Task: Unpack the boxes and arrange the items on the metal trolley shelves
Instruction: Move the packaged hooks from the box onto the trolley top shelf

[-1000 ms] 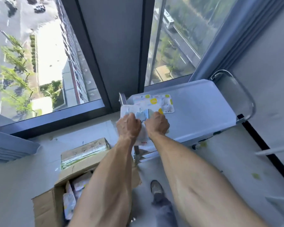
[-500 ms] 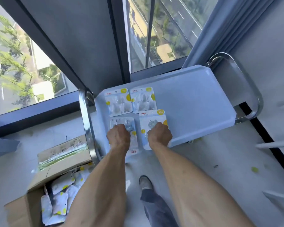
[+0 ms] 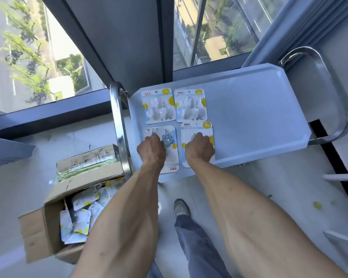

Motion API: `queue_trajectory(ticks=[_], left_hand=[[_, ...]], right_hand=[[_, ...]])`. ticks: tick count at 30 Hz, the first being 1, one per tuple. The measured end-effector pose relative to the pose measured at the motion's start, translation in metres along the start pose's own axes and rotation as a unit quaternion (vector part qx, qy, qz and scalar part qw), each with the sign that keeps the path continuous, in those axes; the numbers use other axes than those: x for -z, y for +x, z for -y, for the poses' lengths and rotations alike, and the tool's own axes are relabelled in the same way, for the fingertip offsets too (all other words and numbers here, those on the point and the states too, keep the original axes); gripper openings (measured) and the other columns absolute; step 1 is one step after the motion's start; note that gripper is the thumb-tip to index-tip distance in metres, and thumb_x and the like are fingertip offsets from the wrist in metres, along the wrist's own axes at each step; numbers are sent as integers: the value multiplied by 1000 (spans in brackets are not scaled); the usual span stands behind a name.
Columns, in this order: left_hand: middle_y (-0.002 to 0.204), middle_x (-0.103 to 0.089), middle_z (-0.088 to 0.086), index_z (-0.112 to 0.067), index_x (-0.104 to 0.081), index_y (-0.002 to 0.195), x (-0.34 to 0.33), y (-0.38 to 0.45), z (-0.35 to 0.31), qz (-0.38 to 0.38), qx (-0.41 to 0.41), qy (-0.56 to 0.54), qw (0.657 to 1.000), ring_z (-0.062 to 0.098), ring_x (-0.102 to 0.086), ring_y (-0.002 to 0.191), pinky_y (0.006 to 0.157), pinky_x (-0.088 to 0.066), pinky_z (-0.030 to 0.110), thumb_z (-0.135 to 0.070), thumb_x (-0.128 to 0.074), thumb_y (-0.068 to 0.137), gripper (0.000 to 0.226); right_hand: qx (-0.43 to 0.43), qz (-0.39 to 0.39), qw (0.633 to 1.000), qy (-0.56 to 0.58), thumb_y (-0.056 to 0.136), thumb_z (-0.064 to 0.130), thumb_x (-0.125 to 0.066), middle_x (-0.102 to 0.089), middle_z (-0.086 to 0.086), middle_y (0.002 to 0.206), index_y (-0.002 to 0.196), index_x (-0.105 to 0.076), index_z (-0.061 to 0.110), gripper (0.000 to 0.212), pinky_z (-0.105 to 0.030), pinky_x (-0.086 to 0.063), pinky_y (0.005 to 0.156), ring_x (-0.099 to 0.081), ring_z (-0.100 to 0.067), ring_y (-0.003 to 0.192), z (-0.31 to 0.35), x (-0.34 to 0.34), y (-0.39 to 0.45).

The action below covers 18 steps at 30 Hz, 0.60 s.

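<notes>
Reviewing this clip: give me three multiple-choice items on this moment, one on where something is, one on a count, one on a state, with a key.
1. Where is the open cardboard box?
A. On the trolley shelf
B. On the floor to the left of the trolley
C. On the window sill

2. How many packs lie on the top shelf?
A. Two
B. Four
C. Six

3. What are the hands doing?
A. Each rests on a near-row pack
B. Both reach into the box
C. Both grip the trolley handle

Key: 1 B, the box sits below the left handle. 2 B, the packs form two rows of two. 3 A, the left hand covers the near-left pack, the right hand the near-right pack.
</notes>
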<state>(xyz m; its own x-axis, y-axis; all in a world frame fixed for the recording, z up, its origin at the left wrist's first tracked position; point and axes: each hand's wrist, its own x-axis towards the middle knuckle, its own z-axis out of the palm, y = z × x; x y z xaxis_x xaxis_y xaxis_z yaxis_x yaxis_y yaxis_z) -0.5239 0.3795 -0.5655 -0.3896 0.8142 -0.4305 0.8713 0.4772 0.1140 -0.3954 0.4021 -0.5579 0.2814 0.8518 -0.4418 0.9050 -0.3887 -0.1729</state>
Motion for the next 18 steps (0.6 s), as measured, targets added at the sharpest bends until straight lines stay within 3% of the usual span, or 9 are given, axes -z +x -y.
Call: queue_trajectory(ticks=[5,9,13,18], left_hand=[[107,-57,16,-6,-56,107,46,-13,20,-68,-46,-76,994,38,-58,92,69,-36,38,-7,-45,93,18],[100,-57,14,-6,-57,99,81,-32,43,-102,-76,-122,984,38,-57,86,67,-36,38,-3,-42,87,20],[104,-58,13,-9,-58,103,111,-52,101,-137,-18,-143,980,37,-59,90,68,-34,36,-6,-42,89,22],[103,-61,13,-11,-62,104,119,-66,226,-110,98,-141,979,34,-61,90,70,-39,35,-9,-46,93,19]], right_hand=[[46,-13,998,27,95,13,-45,-52,-15,124,123,-54,9,30,-41,-43,92,-53,-34,114,40,15,-37],[85,-42,995,38,93,14,-48,-51,-14,125,122,-54,10,30,-41,-41,89,-53,-33,113,85,23,-82],[125,-88,987,46,89,8,-46,-51,-14,123,123,-51,10,35,-42,-39,88,-51,-34,111,131,19,-133],[211,-109,971,33,89,5,-44,-54,-13,116,110,-56,8,25,-38,-41,80,-52,-34,106,186,-14,-201]])
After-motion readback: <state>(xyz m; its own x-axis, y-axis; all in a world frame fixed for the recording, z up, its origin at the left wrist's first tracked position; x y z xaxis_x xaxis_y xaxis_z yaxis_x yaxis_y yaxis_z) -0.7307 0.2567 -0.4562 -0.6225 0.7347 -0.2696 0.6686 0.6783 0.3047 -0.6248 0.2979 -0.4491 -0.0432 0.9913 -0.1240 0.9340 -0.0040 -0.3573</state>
